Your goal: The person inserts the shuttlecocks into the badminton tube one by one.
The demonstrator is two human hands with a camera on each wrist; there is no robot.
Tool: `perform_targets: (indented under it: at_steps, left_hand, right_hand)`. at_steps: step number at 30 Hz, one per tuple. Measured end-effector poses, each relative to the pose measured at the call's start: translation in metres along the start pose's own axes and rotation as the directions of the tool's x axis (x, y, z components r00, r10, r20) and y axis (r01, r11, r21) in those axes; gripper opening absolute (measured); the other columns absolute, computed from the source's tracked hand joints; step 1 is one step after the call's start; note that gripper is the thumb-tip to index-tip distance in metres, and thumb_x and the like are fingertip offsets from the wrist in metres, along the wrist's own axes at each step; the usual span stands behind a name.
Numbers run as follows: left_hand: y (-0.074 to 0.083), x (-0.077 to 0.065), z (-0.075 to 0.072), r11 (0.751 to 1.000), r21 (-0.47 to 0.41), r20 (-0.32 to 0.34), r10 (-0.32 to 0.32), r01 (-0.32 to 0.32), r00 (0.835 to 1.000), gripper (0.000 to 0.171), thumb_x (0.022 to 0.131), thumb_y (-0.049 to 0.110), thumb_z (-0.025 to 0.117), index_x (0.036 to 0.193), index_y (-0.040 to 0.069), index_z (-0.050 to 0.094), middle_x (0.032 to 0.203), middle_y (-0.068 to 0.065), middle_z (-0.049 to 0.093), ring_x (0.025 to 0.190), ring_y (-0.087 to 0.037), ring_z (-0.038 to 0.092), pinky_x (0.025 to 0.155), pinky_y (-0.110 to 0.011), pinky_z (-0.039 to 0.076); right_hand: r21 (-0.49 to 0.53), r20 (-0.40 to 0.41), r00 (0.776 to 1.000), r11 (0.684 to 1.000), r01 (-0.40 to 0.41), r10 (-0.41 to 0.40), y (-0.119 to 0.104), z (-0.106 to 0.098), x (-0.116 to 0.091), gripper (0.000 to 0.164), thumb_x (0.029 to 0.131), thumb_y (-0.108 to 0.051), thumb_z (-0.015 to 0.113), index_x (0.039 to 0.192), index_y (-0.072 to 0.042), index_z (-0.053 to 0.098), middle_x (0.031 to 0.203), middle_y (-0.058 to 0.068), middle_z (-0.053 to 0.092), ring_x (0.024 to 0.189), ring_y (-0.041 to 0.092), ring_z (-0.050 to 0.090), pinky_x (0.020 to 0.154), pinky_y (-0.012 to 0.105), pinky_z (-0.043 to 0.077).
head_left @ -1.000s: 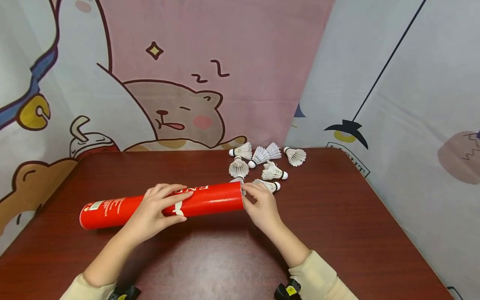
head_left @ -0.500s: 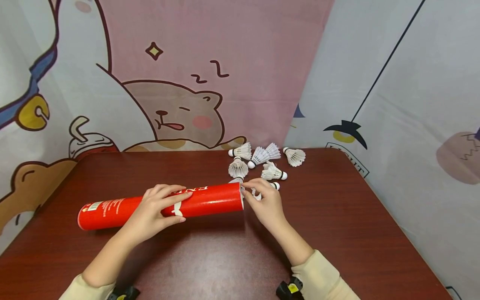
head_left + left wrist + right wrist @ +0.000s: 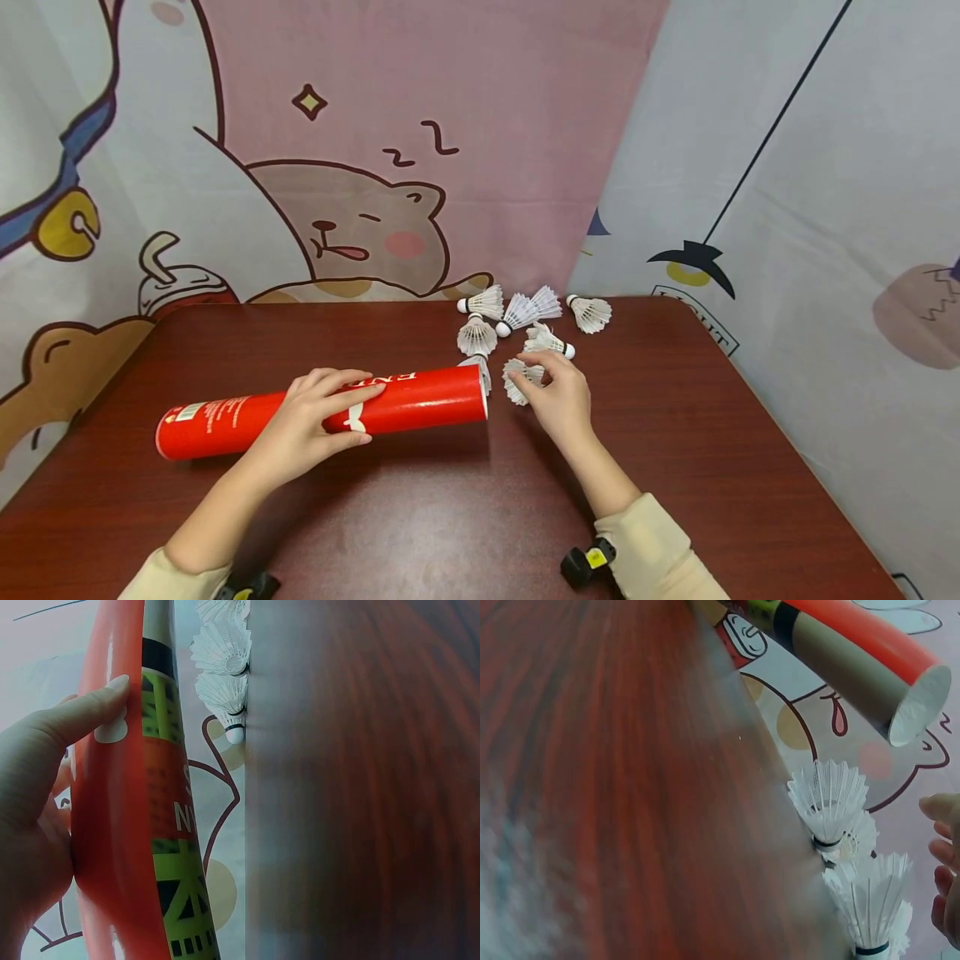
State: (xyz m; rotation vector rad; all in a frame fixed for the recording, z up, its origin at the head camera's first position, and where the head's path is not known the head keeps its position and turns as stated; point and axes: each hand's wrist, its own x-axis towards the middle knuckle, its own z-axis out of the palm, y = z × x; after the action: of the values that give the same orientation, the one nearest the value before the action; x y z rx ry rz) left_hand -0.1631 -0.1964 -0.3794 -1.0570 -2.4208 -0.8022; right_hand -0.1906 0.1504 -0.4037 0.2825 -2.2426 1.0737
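Observation:
A long red shuttlecock tube (image 3: 427, 402) lies across the front of me in the head view, raised and slightly tilted, its right end higher. My left hand (image 3: 303, 425) grips it around the middle, thumb on the near side. In the right wrist view the tube's open end (image 3: 922, 705) faces the right hand; how full it is cannot be seen. My right hand (image 3: 558, 400) is to the right of that end, over a white feather shuttlecock (image 3: 516, 392). Its fingers (image 3: 939, 806) are loosely bent and hold nothing, apart from the shuttlecocks in the right wrist view.
Several more shuttlecocks lie behind the right hand, including one (image 3: 590, 313) at the far edge and one (image 3: 477, 336) behind the tube's end. The brown wooden table (image 3: 705, 467) meets a printed cloth backdrop (image 3: 525, 125) at its far side.
My right hand has left the tube's open end and moved right, above the nearest shuttlecock. That shuttlecock now points its feathers toward the tube. My left hand and the tube have hardly shifted.

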Motion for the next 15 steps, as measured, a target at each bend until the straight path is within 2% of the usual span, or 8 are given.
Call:
perform_targets:
  at_steps: [6,11,15]
  left_hand:
    - [0.000,0.000,0.000,1.000,0.002,-0.003,0.000,0.000,1.000,0.075,0.061,0.018,0.091,0.130,0.026,0.062,0.128,-0.001,0.056,0.110,-0.020,0.047,0.087,-0.047,0.030]
    - [0.000,0.000,0.000,1.000,0.003,-0.002,0.003,-0.003,1.000,0.075,0.061,0.018,0.091,0.130,0.026,0.062,0.128,-0.001,0.056,0.111,-0.020,0.047,0.087,-0.047,0.030]
    - [0.000,0.000,0.000,1.000,0.005,0.004,-0.003,0.003,1.000,0.074,0.062,0.019,0.090,0.130,0.026,0.062,0.128,-0.001,0.056,0.110,-0.020,0.047,0.087,-0.046,0.030]
  right_hand:
    - [-0.056,0.029,0.998,0.997,-0.047,0.049,0.009,-0.001,0.000,0.029,0.074,-0.018,0.084,0.100,-0.009,0.075,0.105,0.005,0.068,0.078,0.019,0.059,0.063,0.035,0.043]
    - [-0.095,0.050,0.995,0.992,-0.080,0.085,0.017,0.000,-0.002,0.033,0.071,-0.018,0.085,0.101,-0.009,0.074,0.104,0.004,0.068,0.070,0.019,0.057,0.061,0.036,0.043]
    - [-0.124,0.062,0.992,0.987,-0.105,0.113,0.020,0.000,-0.003,0.029,0.072,-0.016,0.083,0.099,-0.009,0.075,0.097,0.002,0.068,0.069,0.019,0.058,0.061,0.036,0.043]
